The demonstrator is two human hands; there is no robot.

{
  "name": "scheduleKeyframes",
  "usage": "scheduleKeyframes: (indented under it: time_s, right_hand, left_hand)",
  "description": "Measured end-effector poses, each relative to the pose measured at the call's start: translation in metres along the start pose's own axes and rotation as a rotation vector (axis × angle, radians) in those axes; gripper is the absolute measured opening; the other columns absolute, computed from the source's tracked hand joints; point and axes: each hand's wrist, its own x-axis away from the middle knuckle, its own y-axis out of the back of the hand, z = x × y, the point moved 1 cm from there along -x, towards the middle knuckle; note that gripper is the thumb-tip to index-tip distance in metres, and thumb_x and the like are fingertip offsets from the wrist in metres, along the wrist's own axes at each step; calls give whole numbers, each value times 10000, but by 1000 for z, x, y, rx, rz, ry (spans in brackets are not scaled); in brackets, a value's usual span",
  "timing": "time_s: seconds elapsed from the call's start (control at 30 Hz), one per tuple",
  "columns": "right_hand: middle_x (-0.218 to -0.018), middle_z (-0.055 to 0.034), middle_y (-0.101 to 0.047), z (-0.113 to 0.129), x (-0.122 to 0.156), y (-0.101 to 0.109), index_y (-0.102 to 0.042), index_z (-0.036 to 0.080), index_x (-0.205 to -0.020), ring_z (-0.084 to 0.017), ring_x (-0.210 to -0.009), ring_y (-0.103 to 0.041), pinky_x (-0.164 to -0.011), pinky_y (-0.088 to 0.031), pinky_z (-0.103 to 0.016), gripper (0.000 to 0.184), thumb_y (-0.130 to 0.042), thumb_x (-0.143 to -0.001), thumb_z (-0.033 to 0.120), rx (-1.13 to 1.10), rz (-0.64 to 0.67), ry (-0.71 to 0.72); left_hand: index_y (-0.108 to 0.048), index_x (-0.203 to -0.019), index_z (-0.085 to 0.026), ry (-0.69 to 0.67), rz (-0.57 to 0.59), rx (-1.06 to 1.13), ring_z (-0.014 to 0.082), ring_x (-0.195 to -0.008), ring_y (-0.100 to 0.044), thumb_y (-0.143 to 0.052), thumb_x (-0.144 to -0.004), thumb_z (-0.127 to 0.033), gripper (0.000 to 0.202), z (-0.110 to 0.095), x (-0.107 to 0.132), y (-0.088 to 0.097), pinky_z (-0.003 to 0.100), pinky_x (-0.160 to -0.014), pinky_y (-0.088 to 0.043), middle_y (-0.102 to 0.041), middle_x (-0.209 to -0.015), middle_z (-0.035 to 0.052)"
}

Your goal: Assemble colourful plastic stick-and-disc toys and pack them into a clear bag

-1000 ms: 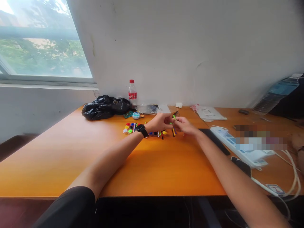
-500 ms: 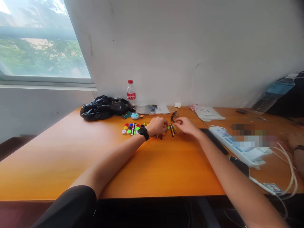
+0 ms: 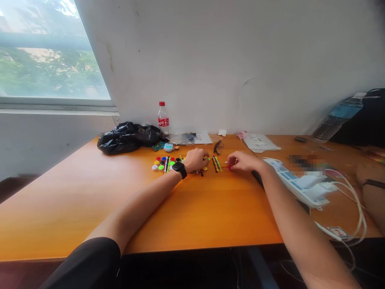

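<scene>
My left hand (image 3: 196, 159), with a black watch on its wrist, rests curled on the orange table (image 3: 90, 200) over a scatter of small coloured pieces; what its fingers hold is hidden. A cluster of coloured round caps (image 3: 164, 163) lies just to its left. Between my hands lies a small row of coloured sticks (image 3: 215, 163), green, yellow and black. My right hand (image 3: 242, 162) is low on the table to the right of the sticks, its fingertips pinched on a small red piece (image 3: 229, 166).
A black plastic bag (image 3: 126, 137) and a red-capped bottle (image 3: 163, 118) stand at the back by the wall, with papers (image 3: 258, 142) and glasses (image 3: 217, 147). A white power strip (image 3: 296, 182) with cables lies right. Another person's arm (image 3: 371, 196) is at the far right.
Both hands came down from holding a green stick in the air to the table. The sticks now lie between them, and my right hand moved right onto a red piece.
</scene>
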Motion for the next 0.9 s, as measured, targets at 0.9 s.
scheduleKeyframes:
  time_s: [0.9]
  right_hand:
    - [-702, -54, -749, 61, -4, -21, -667, 179, -835, -174, -598, -727, -579, -615, -263, 248, -842, -691, 278, -871, -234, 84]
  left_hand:
    - [-728, -1139, -130, -362, -74, 724, 158, -875, -741, -796, -894, -335, 326, -20, -3, 38, 270, -824, -591, -785, -1035, 102]
